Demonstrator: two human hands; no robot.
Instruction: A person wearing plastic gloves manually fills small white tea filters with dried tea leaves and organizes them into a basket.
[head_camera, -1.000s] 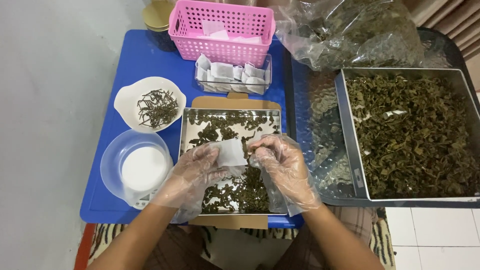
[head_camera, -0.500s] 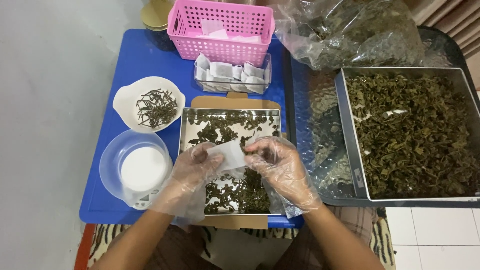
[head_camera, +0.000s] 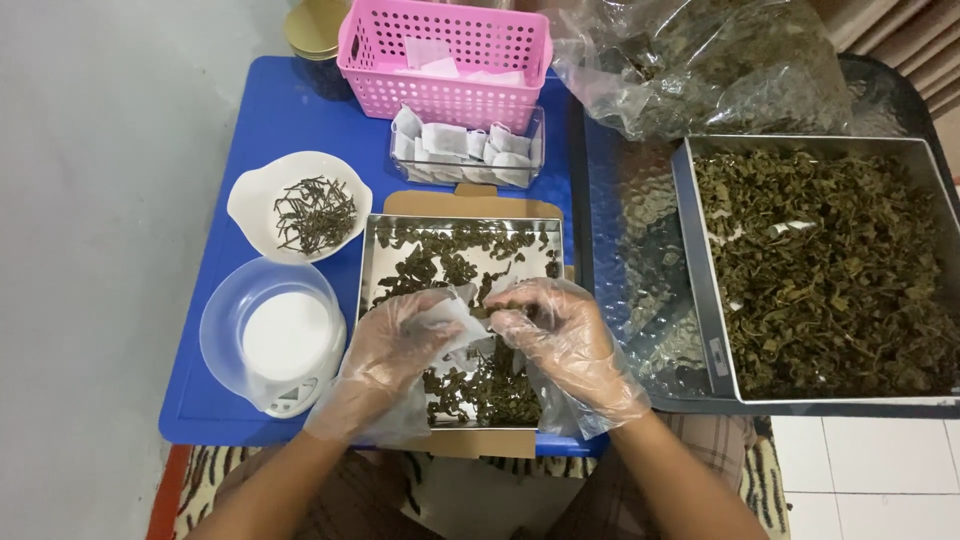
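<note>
Surface: a small blue counter (head_camera: 280, 110) stands on a pale grey floor, with a dark patterned-glass counter (head_camera: 625, 250) just beside it on the right.
Left hand (head_camera: 395, 350): gloved in loose clear plastic, its grip is pinched on a small white filter bag (head_camera: 452, 318), holding the bag over the middle of the square steel tray (head_camera: 372, 262).
Right hand (head_camera: 550, 335): also gloved, fingers pressed together at the mouth of the filter bag; a few dried tea leaves (head_camera: 450, 255) appear to be in the pinch, though the glove blurs this.
Where the bag is: above the tray, between the two hands, touching both.
Doing it well: the mouth of the bag is best kept spread wide by the left thumb and fingers, and both hands kept over the tray so that any leaves that fall land back in it. Small pinches look safer than large ones, as the loose glove plastic could snag the bag edge.
Left of the tray: a white bowl (head_camera: 255, 190) of thin dark twigs, and below it a small scale with a clear bowl (head_camera: 225, 345) on top.
Behind the tray: a clear box of empty white bags (head_camera: 465, 145) and a pink basket (head_camera: 445, 50).
Right: a large steel tray of loose leaves (head_camera: 830, 270) and a clear sack of leaves (head_camera: 700, 60).
</note>
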